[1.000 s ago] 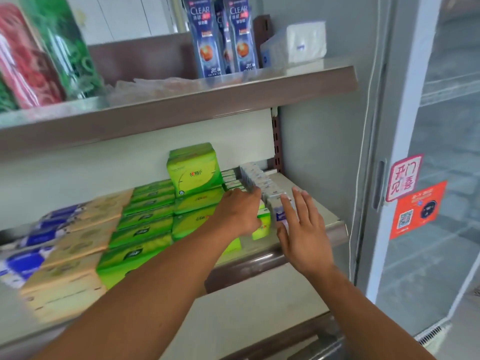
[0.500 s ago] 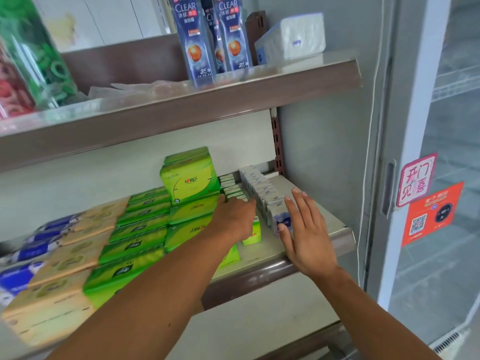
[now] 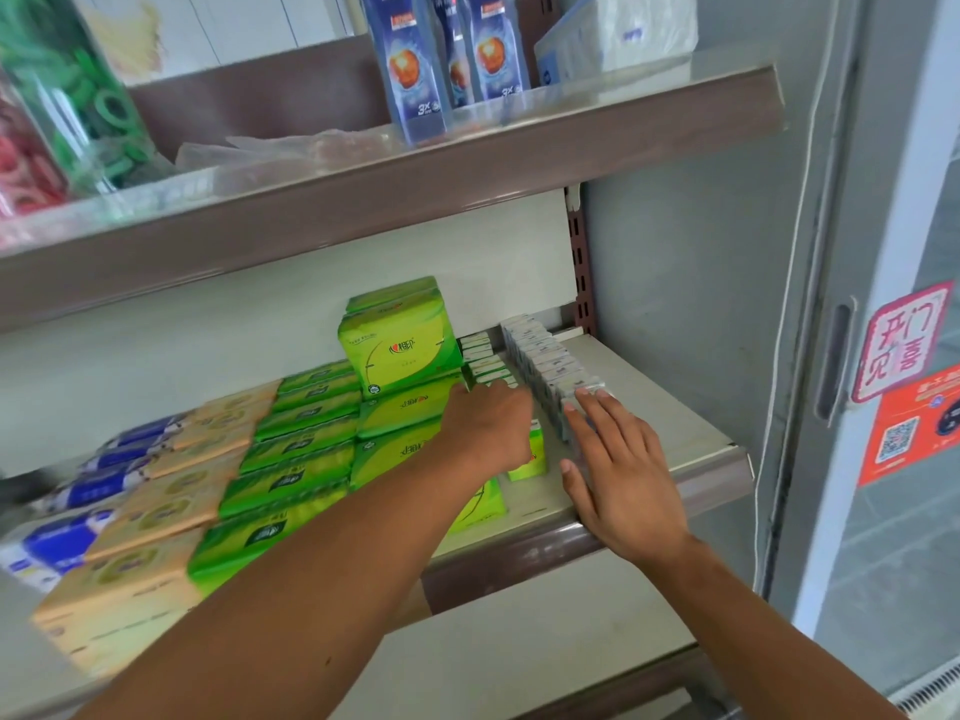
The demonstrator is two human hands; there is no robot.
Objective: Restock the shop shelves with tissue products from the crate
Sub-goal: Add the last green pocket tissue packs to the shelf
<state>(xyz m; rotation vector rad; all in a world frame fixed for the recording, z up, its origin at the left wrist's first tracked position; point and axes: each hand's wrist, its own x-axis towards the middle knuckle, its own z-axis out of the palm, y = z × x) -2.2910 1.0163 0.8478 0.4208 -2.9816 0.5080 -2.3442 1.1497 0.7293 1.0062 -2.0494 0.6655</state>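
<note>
On the middle shelf (image 3: 675, 444) a row of small white tissue packs (image 3: 545, 363) runs from the back toward the front. My right hand (image 3: 618, 470) lies flat with straight fingers against the front pack of that row. My left hand (image 3: 491, 426) rests, fingers bent down, on a row of small green tissue packs (image 3: 480, 358) just left of the white ones. Its fingertips are hidden. Further left, larger green tissue packs (image 3: 400, 350) are stacked, with flatter green packs (image 3: 296, 459) beside them. The crate is out of view.
Beige packs (image 3: 161, 506) and blue packs (image 3: 98, 480) fill the shelf's left side. The upper shelf (image 3: 415, 168) holds blue shampoo bottles (image 3: 410, 65), a white tissue pack (image 3: 618, 36) and bagged rings (image 3: 78, 96). A glass fridge door (image 3: 893, 356) with stickers stands right.
My right hand has slid slightly forward along the front of the white row. The left hand stays on the small green packs. The camera moved closer and lower.
</note>
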